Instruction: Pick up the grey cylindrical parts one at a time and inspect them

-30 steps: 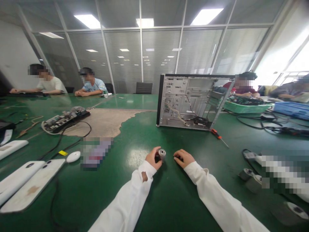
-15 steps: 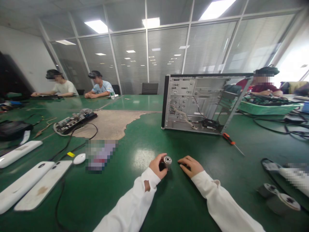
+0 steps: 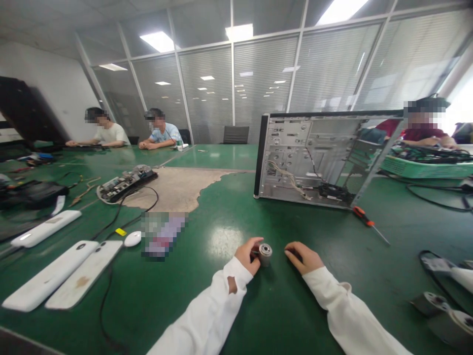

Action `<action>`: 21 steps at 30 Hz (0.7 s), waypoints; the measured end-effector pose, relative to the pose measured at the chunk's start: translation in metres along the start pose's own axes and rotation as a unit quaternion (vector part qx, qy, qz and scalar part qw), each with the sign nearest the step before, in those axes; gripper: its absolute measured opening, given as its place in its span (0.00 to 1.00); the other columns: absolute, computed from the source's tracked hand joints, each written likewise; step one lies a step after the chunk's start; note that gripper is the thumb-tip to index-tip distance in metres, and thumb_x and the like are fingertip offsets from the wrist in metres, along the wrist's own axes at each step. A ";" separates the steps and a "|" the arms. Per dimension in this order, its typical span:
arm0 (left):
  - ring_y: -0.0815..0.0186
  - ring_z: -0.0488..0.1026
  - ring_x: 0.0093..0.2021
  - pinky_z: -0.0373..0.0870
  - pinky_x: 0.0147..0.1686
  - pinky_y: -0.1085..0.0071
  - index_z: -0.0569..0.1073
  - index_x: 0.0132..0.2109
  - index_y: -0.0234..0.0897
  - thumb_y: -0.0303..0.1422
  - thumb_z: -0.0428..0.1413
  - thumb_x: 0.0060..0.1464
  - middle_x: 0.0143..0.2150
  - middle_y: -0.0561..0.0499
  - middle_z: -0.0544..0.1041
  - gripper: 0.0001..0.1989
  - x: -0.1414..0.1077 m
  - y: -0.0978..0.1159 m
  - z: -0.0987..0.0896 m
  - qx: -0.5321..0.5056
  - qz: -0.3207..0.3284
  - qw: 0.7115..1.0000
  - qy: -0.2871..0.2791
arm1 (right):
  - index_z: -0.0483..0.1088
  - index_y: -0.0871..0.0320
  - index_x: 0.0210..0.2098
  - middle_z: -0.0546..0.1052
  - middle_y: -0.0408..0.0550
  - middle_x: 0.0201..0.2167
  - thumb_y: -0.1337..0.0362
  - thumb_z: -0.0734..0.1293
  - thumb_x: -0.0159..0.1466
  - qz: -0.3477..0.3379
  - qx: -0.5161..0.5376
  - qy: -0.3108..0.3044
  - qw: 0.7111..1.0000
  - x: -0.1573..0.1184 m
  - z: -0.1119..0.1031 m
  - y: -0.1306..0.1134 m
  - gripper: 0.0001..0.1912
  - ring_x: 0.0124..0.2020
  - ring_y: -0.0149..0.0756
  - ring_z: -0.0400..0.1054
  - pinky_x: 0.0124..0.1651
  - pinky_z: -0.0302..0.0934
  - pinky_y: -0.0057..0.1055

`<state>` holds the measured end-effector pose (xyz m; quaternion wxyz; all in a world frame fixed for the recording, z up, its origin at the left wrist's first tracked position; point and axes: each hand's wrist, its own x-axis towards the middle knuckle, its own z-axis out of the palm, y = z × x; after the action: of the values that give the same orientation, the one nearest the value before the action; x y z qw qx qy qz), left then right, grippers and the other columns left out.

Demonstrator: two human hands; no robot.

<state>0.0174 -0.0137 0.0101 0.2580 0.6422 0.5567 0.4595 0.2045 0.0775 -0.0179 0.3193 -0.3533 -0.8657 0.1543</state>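
My left hand [image 3: 250, 256] is closed around the left side of a small metal cylinder [image 3: 265, 255], which looks like a small motor. It stands upright on the green tabletop, with its round top face and a dark centre hole showing. A short gap to the right, my right hand [image 3: 303, 257] rests on the table. Its fingers are loosely bent and point toward the cylinder, holding nothing that I can see. White sleeves cover both forearms.
Beyond my hands stands an open computer case [image 3: 314, 158]; an orange-handled screwdriver [image 3: 364, 216] lies by its corner. Grey cylindrical parts [image 3: 430, 303] are at lower right. White covers [image 3: 51, 276], a mouse [image 3: 133, 239] and cables lie left. A green basket [image 3: 424, 168] and co-workers are farther back.
The whole view has shifted, so most things appear farther right. My left hand stays on the cylinder. My right hand appears slightly farther from it.
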 end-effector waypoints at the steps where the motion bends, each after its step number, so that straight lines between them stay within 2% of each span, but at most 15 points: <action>1: 0.66 0.70 0.38 0.67 0.35 0.73 0.62 0.47 0.36 0.17 0.45 0.33 0.37 0.50 0.72 0.28 0.000 0.000 0.000 -0.002 0.001 1.000 -0.004 | 0.65 0.56 0.29 0.70 0.45 0.26 0.58 0.54 0.56 0.011 0.003 0.008 1.000 -0.001 -0.001 -0.001 0.12 0.26 0.32 0.64 0.31 0.59 0.30; 6: 0.67 0.70 0.37 0.68 0.36 0.72 0.63 0.46 0.35 0.17 0.44 0.34 0.36 0.50 0.73 0.27 -0.003 0.001 0.003 -0.013 0.007 1.000 -0.014 | 0.64 0.56 0.28 0.71 0.43 0.24 0.54 0.55 0.55 0.090 0.018 0.042 0.995 -0.004 -0.008 -0.001 0.13 0.25 0.32 0.64 0.30 0.59 0.30; 10: 0.66 0.70 0.37 0.68 0.38 0.71 0.64 0.45 0.34 0.17 0.45 0.34 0.36 0.49 0.73 0.26 -0.006 0.004 0.006 -0.025 0.008 0.999 -0.024 | 0.64 0.57 0.30 0.72 0.44 0.26 0.53 0.56 0.55 0.141 0.080 0.078 0.984 -0.010 -0.019 -0.009 0.14 0.25 0.32 0.66 0.31 0.62 0.29; 12: 0.66 0.70 0.37 0.68 0.37 0.71 0.64 0.45 0.35 0.17 0.45 0.35 0.36 0.49 0.73 0.26 -0.007 0.006 0.008 -0.041 0.010 0.999 -0.033 | 0.63 0.58 0.31 0.72 0.48 0.30 0.55 0.57 0.56 0.103 0.116 0.097 0.983 -0.017 -0.028 -0.022 0.12 0.30 0.33 0.67 0.33 0.63 0.28; 14: 0.67 0.70 0.37 0.69 0.37 0.71 0.63 0.46 0.35 0.16 0.45 0.35 0.36 0.49 0.73 0.26 -0.010 0.009 0.011 -0.063 0.008 0.997 -0.047 | 0.64 0.58 0.32 0.70 0.51 0.37 0.59 0.57 0.56 0.020 0.120 0.104 0.987 -0.027 -0.036 -0.041 0.10 0.38 0.35 0.66 0.37 0.63 0.29; 16: 0.67 0.70 0.38 0.69 0.36 0.71 0.62 0.47 0.36 0.17 0.47 0.36 0.37 0.49 0.72 0.27 -0.013 0.014 0.015 -0.096 -0.004 0.992 -0.076 | 0.65 0.58 0.32 0.68 0.53 0.41 0.62 0.57 0.57 -0.063 0.091 0.101 0.989 -0.041 -0.041 -0.062 0.08 0.43 0.37 0.62 0.42 0.61 0.32; 18: 0.65 0.71 0.38 0.70 0.33 0.71 0.61 0.48 0.37 0.18 0.51 0.35 0.39 0.48 0.71 0.28 -0.017 0.019 0.019 -0.133 -0.022 0.984 -0.120 | 0.66 0.57 0.32 0.67 0.53 0.43 0.63 0.57 0.57 -0.119 0.044 0.097 0.987 -0.056 -0.043 -0.077 0.08 0.46 0.38 0.60 0.45 0.59 0.34; 21: 0.62 0.71 0.39 0.70 0.34 0.68 0.60 0.49 0.38 0.22 0.55 0.36 0.41 0.45 0.70 0.29 -0.023 0.027 0.025 -0.176 -0.027 0.968 -0.175 | 0.67 0.56 0.34 0.68 0.51 0.43 0.64 0.59 0.57 -0.172 -0.037 0.086 0.981 -0.077 -0.040 -0.082 0.07 0.47 0.39 0.59 0.46 0.59 0.33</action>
<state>0.0530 -0.0376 0.0150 0.4731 0.6413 0.4305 0.4238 0.2309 -0.0329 0.0185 0.4005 -0.2228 -0.8881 0.0337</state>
